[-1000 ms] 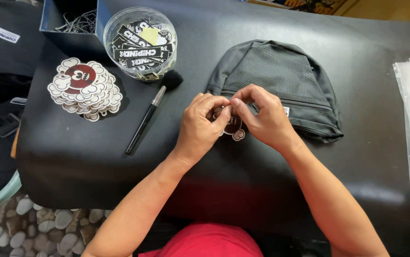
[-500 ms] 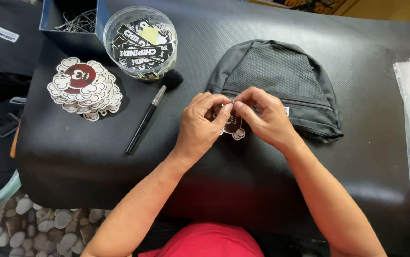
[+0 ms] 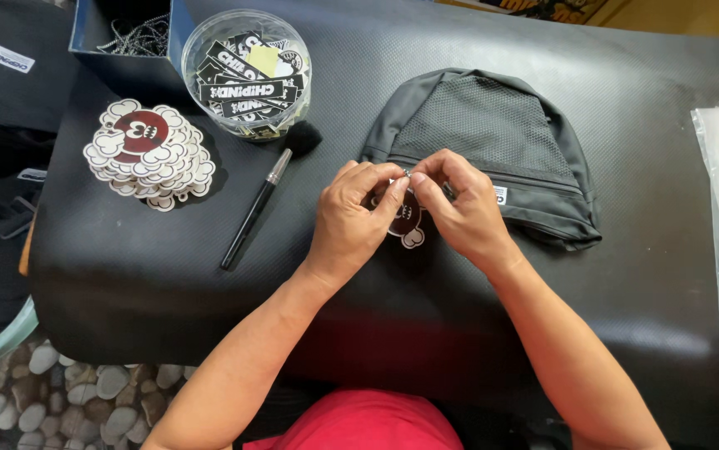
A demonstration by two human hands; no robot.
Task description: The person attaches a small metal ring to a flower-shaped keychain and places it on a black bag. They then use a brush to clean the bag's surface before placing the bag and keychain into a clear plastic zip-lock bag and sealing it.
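Both hands stay pinched together as before, left hand [image 3: 351,221] and right hand [image 3: 459,208] clamped on the charm tag [image 3: 408,223] at the pouch's [image 3: 493,142] seven o'clock; bare tabletop [image 3: 209,292] lies below.

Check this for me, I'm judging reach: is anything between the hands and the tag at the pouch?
Nothing visible. The left hand and right hand already pinch the tag at the front edge of the grey pouch. The pen lies off to the left.
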